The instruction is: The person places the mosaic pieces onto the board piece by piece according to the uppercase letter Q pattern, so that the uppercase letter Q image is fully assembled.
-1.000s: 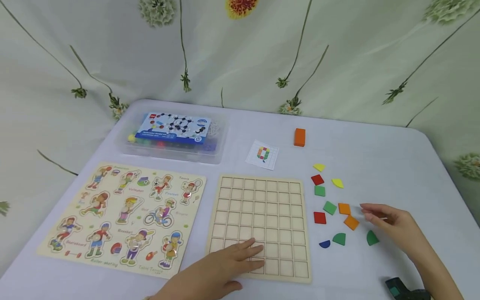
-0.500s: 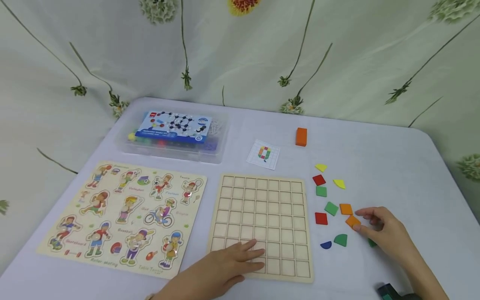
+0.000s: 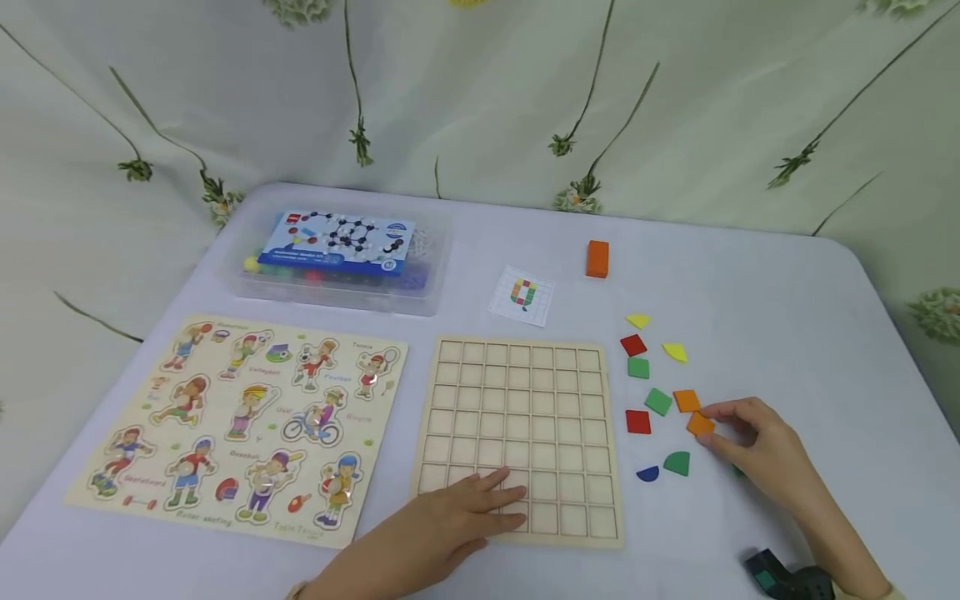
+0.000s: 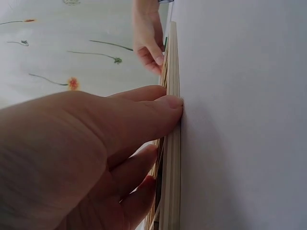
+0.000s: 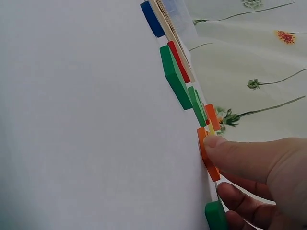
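Note:
My left hand [image 3: 453,525] rests on the lower left of a wooden grid board [image 3: 542,403], fingers spread over its squares. In the left wrist view the thumb touches the board's side edge [image 4: 173,158]. At the right, my right hand [image 3: 765,450] pinches an orange square tile [image 3: 700,424] between thumb and fingers. The right wrist view shows the thumb on that orange tile [image 5: 207,155]. Another orange tile [image 3: 686,401] lies right beside it. A green quarter-round tile [image 5: 216,215] is mostly hidden under the right hand in the head view.
Red, green, yellow and blue tiles lie right of the board, among them a red square [image 3: 638,422] and a blue half-round [image 3: 648,473]. Behind are a pattern card [image 3: 522,297], an orange block [image 3: 597,259] and a clear kit box [image 3: 337,292]. A sports picture puzzle [image 3: 262,450] lies left.
My right hand has moved left from beside the orange tiles and now pinches the nearer one. My left hand stays on the board. The head view has tilted slightly down.

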The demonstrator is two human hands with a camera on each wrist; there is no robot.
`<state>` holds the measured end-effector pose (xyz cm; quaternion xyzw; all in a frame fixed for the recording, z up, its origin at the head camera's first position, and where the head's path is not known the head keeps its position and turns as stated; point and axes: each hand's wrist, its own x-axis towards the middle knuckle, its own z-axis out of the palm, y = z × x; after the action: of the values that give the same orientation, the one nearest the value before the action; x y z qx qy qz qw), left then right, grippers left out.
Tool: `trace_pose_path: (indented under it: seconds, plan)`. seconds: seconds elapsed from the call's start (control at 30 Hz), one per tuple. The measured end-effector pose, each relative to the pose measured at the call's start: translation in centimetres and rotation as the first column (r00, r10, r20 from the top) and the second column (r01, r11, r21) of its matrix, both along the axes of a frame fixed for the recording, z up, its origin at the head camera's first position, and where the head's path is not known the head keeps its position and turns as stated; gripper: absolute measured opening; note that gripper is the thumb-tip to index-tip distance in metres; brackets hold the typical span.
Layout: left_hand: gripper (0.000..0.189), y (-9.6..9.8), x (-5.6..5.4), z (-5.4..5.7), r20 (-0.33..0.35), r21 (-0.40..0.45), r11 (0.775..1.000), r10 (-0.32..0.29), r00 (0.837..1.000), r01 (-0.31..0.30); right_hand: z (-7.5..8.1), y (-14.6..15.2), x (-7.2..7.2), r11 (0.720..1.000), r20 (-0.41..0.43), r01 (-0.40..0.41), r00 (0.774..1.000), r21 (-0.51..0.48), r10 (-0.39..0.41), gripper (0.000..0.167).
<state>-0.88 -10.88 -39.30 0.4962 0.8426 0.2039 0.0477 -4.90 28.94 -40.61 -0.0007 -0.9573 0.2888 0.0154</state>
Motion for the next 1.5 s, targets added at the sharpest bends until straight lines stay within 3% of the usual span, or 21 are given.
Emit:
trace_pose_path:
  seconds: [0.43,0.63,0.7,0.8,0.87,0.93,1.0,1.07,1.13,1.23,1.3,1.5]
  plan:
    - [0.05,-0.3,-0.2,-0.1,0.02,-0.007,1.0,0.026,0.999,-0.025,0.2,-0.6,-1.0,0.998,-0.087,-0.058,0.995,-0.025,0.056,0.031]
    - [0.049,-0.2,-0.3,-0.1,0.039,0.008,1.0,0.016,0.999,-0.016,1.7,-1.1,-1.2,0.997,-0.107,-0.076,0.992,-0.027,0.072,0.023]
    - [0.048,-0.2,-0.3,-0.1,0.053,0.009,1.0,0.019,0.998,-0.019,2.6,-1.6,-1.4,0.993,-0.129,-0.102,0.987,-0.051,0.095,0.021]
    - [0.047,-0.3,-0.4,0.0,0.064,0.009,1.0,0.019,0.998,-0.02,2.4,-2.3,-2.3,0.977,-0.197,-0.166,0.971,-0.132,0.138,0.023]
    - [0.047,-0.3,-0.4,0.0,0.071,0.009,1.0,0.017,0.997,-0.018,2.9,-3.8,-2.8,0.951,-0.208,-0.215,0.963,-0.223,0.169,0.023]
    - [0.048,-0.3,-0.5,-0.1,0.082,0.007,1.0,0.015,0.997,-0.016,3.2,-5.8,-3.5,0.903,-0.199,-0.274,0.956,-0.331,0.217,0.023]
    - [0.049,-0.3,-0.5,-0.1,0.093,0.005,1.0,0.015,0.996,-0.015,4.6,-8.9,-3.7,0.836,-0.143,-0.308,0.951,-0.454,0.273,0.021]
    - [0.049,-0.3,-0.5,-0.2,0.102,0.003,1.0,0.015,0.995,-0.015,4.7,-11.3,-4.3,0.758,-0.099,-0.339,0.934,-0.557,0.344,0.021]
    - [0.049,-0.3,-0.5,-0.2,0.101,-0.003,1.0,0.012,0.995,-0.011,4.3,-13.4,-5.0,0.702,-0.063,-0.346,0.916,-0.623,0.395,0.02]
    - [0.048,-0.3,-0.4,-0.3,0.086,-0.011,1.0,0.0,0.996,0.001,3.5,-16.0,-6.0,0.658,-0.017,-0.331,0.9,-0.676,0.435,0.017]
    - [0.048,-0.2,-0.4,-0.3,0.073,-0.017,1.0,-0.01,0.997,0.012,2.9,-17.3,-6.5,0.669,0.001,-0.327,0.898,-0.668,0.44,0.015]
    - [0.047,-0.2,-0.3,-0.3,0.05,-0.024,1.0,-0.016,0.999,0.018,1.3,-19.1,-6.9,0.768,-0.009,-0.356,0.91,-0.532,0.416,0.012]
